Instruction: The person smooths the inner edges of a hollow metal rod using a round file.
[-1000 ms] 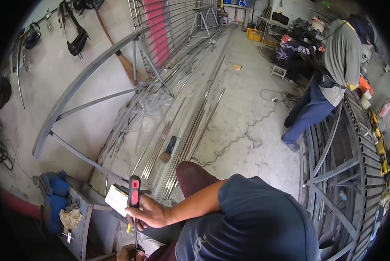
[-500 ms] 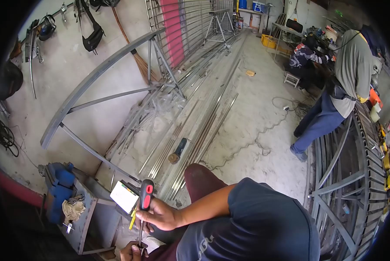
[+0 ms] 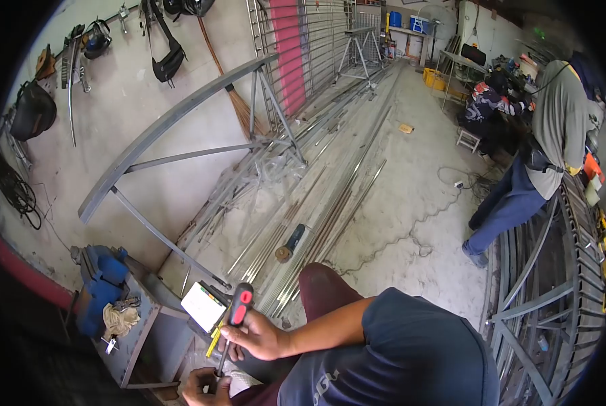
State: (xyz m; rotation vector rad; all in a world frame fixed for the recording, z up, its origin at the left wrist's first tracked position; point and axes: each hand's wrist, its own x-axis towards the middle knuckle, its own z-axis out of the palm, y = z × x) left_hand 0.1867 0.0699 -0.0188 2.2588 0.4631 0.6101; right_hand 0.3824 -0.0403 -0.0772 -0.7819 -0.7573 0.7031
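Observation:
In my right hand [image 3: 261,336] is a screwdriver [image 3: 241,306] with a black-and-red handle. The fingers close around it near the base of the handle, and its shaft points down. At the lower end of the shaft my left hand [image 3: 205,388] is closed around a small dark piece, mostly hidden by the fingers. Beyond the right hand lies a white flat box or pad [image 3: 203,306] with coloured marks on one edge. A narrow yellow strip [image 3: 214,340] shows beside the right hand. My raised knee [image 3: 323,291] is close to the right forearm.
A grey metal box [image 3: 141,338] carries a crumpled cloth [image 3: 119,319] and blue tool parts. An angle grinder [image 3: 290,245] lies among metal bars on the floor. A curved steel frame [image 3: 174,118] leans nearby. One co-worker [image 3: 553,128] stands right; another person [image 3: 492,105] sits farther back.
The view has shifted, so the room appears farther right and slightly lower. My right hand stays on the screwdriver, which leans more to the right; my left hand remains at its lower end.

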